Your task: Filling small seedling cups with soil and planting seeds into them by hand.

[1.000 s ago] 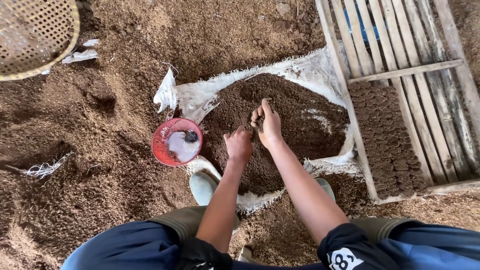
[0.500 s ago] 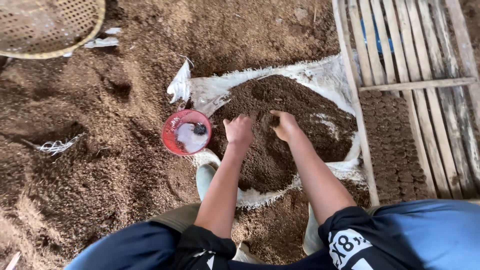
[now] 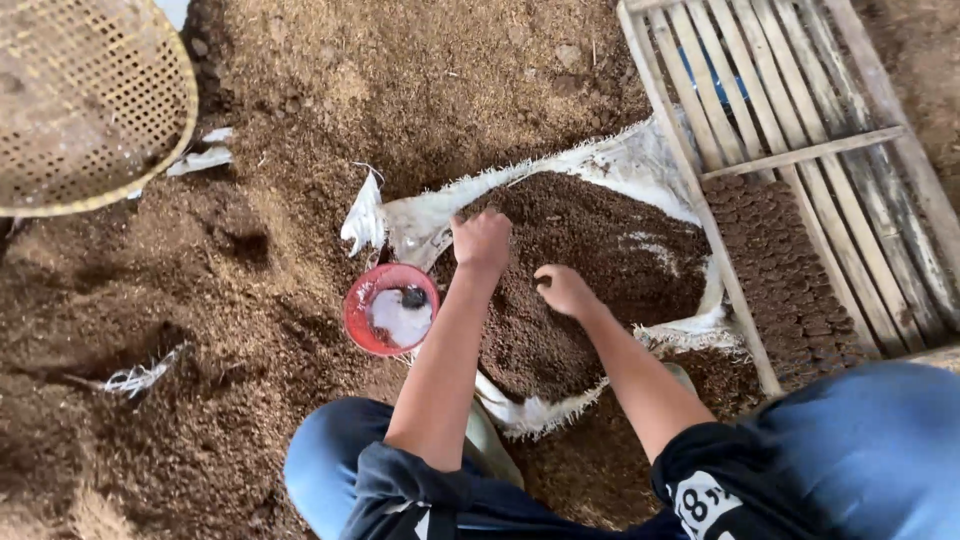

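Observation:
A heap of dark brown soil (image 3: 590,250) lies on a torn white sack (image 3: 640,160) spread on the ground. My left hand (image 3: 482,240) rests on the heap's near-left part with its fingers curled under into the soil. My right hand (image 3: 565,290) is a little to the right and closer to me, fingers bent down and dug into the soil. The fingertips of both hands are hidden. A small red bowl (image 3: 390,308) with white material and a dark lump in it stands just left of my left forearm.
A slatted wooden frame (image 3: 790,110) lies at the right, with rows of small pressed soil blocks (image 3: 790,270) beside it. A woven basket (image 3: 80,100) sits at the top left. Loose lighter brown earth (image 3: 200,330) covers the ground. My knees in blue trousers (image 3: 860,450) frame the bottom.
My hands were raised and close together over the heap. They have come apart and dropped onto the soil, the left going toward the bowl side. The view has shifted slightly.

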